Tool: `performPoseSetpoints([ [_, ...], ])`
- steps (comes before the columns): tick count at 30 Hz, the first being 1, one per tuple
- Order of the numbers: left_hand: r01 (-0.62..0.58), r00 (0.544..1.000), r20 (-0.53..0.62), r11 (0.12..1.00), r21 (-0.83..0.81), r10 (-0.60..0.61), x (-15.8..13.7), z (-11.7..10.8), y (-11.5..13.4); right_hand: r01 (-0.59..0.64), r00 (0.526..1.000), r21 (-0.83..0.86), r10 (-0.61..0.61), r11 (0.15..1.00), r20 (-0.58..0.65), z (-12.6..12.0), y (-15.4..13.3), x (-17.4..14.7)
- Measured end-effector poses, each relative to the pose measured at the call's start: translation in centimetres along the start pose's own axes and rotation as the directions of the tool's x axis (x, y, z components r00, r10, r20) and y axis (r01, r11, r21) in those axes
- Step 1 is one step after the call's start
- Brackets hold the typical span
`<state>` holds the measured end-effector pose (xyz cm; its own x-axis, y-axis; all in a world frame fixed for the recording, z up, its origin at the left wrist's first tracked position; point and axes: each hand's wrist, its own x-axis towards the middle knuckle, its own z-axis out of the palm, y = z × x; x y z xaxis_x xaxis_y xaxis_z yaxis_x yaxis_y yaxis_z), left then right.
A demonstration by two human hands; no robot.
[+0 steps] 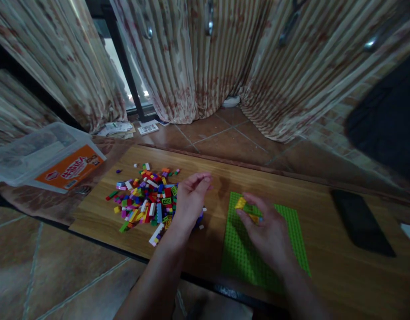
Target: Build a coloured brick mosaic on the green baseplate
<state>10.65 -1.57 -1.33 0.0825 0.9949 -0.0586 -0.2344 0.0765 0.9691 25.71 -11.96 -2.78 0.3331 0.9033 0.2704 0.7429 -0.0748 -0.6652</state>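
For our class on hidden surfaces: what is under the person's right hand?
Below the right hand lies a green, studded, rectangular plastic baseplate; yellow plastic pieces show between its thumb and fingers. Whatever the hand covers on the baseplate cannot be seen.

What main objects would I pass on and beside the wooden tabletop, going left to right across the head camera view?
Clear plastic bin with an orange label → pile of colourful toy bricks → green studded baseplate → flat black slab.

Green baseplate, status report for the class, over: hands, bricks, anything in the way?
Right hand over green baseplate, pinching yellow brick. Left hand by loose bricks, fingers curled, contents unclear. Right hand hides part of baseplate.
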Motion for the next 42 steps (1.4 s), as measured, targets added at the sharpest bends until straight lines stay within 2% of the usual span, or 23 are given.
performPoseSetpoints([
  [3, -0.019, 0.992, 0.126, 0.995, 0.099, 0.007, -0.5, 0.8, -1.0, -0.144, 0.987, 0.05, 0.147, 0.988, -0.06, -2.6, 2.3, 0.2],
  [5, -0.041, 0.973, 0.232, 0.98, 0.194, -0.005, -1.1, 1.3, -1.7, -0.177, 0.983, 0.068, 0.179, 0.982, -0.034, -3.9, 3.5, -0.1],
  [7, -0.063, 0.943, 0.332, 0.957, 0.284, -0.037, -2.0, 1.9, -2.3, -0.154, 0.988, 0.063, 0.153, 0.986, 0.013, -4.7, 4.2, -0.6],
  [10, -0.091, 0.901, 0.423, 0.917, 0.389, -0.091, -3.4, 2.5, -3.1, -0.043, 0.992, 0.028, 0.04, 0.999, 0.116, -5.0, 4.2, -1.4],
  [15, -0.155, 0.89, 0.438, 0.817, 0.555, -0.129, -4.4, 2.7, -3.7, 0.157, 0.954, -0.054, -0.137, 0.986, 0.268, -3.9, 3.3, -1.9],
  [20, -0.175, 0.878, 0.453, 0.777, 0.605, -0.156, -4.5, 2.8, -3.3, 0.228, 0.937, -0.148, -0.176, 0.962, 0.301, -3.2, 3.0, -1.7],
  [24, -0.194, 0.858, 0.482, 0.757, 0.624, -0.178, -4.9, 2.9, -3.5, 0.225, 0.944, -0.179, -0.17, 0.958, 0.281, -3.5, 3.2, -1.6],
  [31, -0.241, 0.864, 0.481, 0.715, 0.656, -0.15, -5.6, 3.3, -3.7, 0.202, 0.935, -0.224, -0.119, 0.953, 0.335, -4.2, 3.9, -1.9],
  [38, -0.237, 0.865, 0.476, 0.705, 0.669, -0.16, -5.8, 3.9, -3.7, 0.179, 0.927, -0.275, -0.068, 0.945, 0.369, -3.8, 3.7, -1.7],
  [42, -0.249, 0.871, 0.469, 0.692, 0.678, -0.146, -5.7, 4.1, -3.9, 0.162, 0.936, -0.301, -0.049, 0.94, 0.349, -3.6, 3.4, -1.7],
])
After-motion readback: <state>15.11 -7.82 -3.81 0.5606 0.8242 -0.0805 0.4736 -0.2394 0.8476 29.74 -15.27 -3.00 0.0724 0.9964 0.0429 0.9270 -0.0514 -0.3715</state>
